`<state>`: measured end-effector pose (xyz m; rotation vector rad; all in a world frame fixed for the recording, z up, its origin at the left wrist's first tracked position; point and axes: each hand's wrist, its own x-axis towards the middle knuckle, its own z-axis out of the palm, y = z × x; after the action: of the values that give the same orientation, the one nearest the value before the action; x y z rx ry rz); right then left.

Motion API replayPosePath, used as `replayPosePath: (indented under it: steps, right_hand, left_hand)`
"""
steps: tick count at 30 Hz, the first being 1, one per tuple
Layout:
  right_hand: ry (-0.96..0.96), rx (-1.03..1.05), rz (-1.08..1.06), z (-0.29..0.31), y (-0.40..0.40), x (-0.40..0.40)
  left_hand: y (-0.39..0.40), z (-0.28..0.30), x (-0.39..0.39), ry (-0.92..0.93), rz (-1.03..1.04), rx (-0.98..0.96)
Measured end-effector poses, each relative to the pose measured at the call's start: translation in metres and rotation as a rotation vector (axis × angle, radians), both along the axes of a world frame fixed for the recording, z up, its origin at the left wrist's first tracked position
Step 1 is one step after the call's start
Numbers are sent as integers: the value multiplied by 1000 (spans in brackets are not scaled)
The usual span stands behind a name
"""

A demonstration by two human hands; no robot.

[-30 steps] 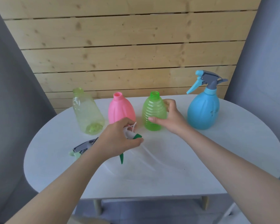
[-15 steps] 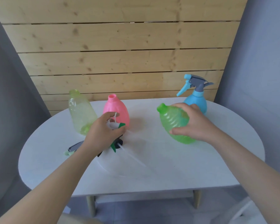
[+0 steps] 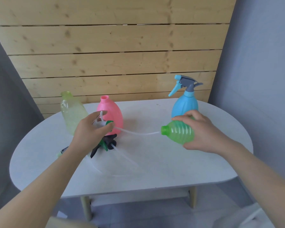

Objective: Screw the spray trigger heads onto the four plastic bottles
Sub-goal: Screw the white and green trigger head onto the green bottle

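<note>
At centre right, the green bottle (image 3: 179, 133) is gripped around its ribbed belly by the right hand (image 3: 202, 134), tipped sideways, neck facing left. It is judged light and squashy, so a gentle hold is advised. At centre left, a white trigger head (image 3: 99, 124) is pinched in the left hand (image 3: 90, 131), its limp tube (image 3: 138, 132) reaching the neck. Open table (image 3: 171, 170) is left nearby; other bottles stand behind.

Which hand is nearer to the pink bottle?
Left. The left hand holds a trigger head just in front of the pink bottle; the right hand is far to its right.
</note>
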<state>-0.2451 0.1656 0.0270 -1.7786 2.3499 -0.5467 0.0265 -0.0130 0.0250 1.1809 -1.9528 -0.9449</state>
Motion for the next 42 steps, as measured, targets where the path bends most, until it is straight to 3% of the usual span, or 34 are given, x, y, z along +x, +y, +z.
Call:
replayPosePath:
  steps: [12,23,29,35,38,42]
  right_hand:
    - [20,-33,101,-1,-6,18]
    - [149,-107,178,-5,-20,46]
    - [110,-119,209,-2,-23,45]
    - [-94,-62,207,3,-20,42]
    - [-202,-53,189,6,-19,39]
    - [-519,-26,147,13,-19,21]
  left_hand:
    - [9,0,-12,-9,-36,-40]
    - [37,-1,-41,-10,-319,88]
    - [36,2,-41,-94,-411,93]
    - [33,-1,-37,-162,-445,85]
    - [30,0,-38,-109,-422,123]
    - [20,5,-30,-29,-331,219]
